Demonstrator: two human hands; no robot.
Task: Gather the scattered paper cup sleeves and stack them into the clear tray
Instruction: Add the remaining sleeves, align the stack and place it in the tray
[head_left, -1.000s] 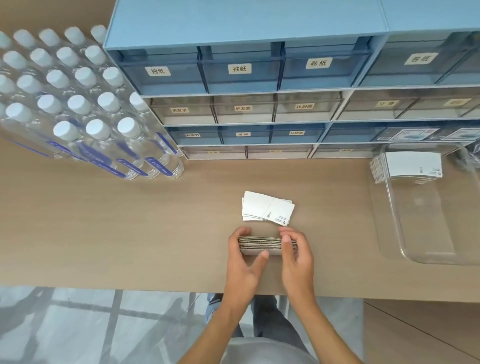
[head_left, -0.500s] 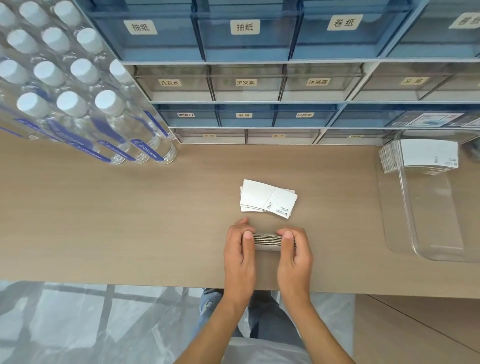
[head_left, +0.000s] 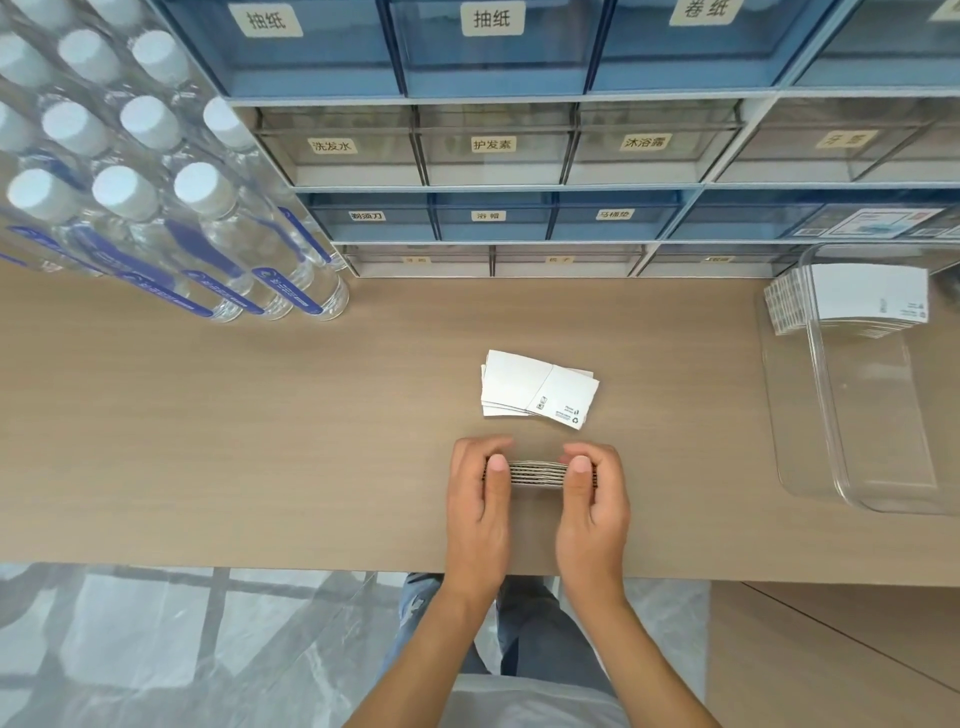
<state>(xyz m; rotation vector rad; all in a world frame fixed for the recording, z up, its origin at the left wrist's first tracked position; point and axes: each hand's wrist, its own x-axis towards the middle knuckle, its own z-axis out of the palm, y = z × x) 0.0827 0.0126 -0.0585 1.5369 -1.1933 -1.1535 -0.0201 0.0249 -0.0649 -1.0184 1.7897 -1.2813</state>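
Your left hand (head_left: 480, 499) and right hand (head_left: 592, 501) pinch a sleeve bundle (head_left: 537, 473) edge-up, lengthwise between them; the clear tray (head_left: 810, 467) lies rightward, nearer your right hand.

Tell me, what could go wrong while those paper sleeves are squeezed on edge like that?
The bundle of sleeves stands on edge, pinched only at its ends by the left hand and right hand; its middle could bow and spill. It is near the table edge, so loose ones may fall. The loose pile behind could be knocked.

L hand (head_left: 478, 493) + R hand (head_left: 595, 493) grip sleeve bundle (head_left: 537, 473) on edge, near desk (head_left: 260, 441) front.
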